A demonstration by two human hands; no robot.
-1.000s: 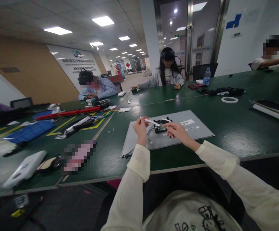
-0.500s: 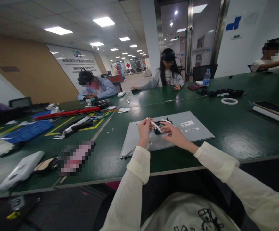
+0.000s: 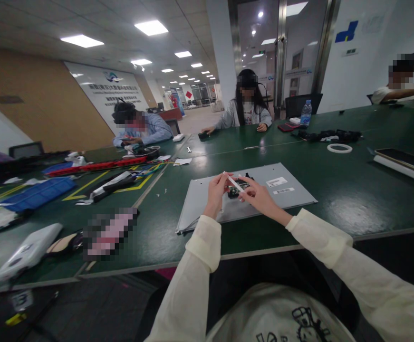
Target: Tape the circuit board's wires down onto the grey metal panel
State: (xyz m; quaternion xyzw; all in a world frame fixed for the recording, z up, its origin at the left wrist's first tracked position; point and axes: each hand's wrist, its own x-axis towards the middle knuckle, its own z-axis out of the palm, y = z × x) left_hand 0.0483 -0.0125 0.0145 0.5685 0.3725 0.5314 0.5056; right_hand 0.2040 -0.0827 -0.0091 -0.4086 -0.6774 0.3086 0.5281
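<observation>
On the tabletop (image 3: 352,180), grey panel (image 3: 197,199) is lying by the near edge. Above it, left hand (image 3: 216,192) is pinching the far end of a white strip (image 3: 234,183); right hand (image 3: 258,194), having left the circuit board (image 3: 233,193), is now pinching the near end, presumably steadying it. Hands are partly covering the board; I am not discerning any attachment.

Ceiling panels (image 3: 151,27) glow; glare spots the tabletop (image 3: 349,213).

Strip (image 3: 235,184) in the grip: white. Panel (image 3: 196,199) beneath: light grey; labels (image 3: 276,182) right of grip, white. Surrounding table (image 3: 160,242): dark green. Tray (image 3: 37,194) well left: blue. Sleeves (image 3: 203,251) behind: plain cream.
</observation>
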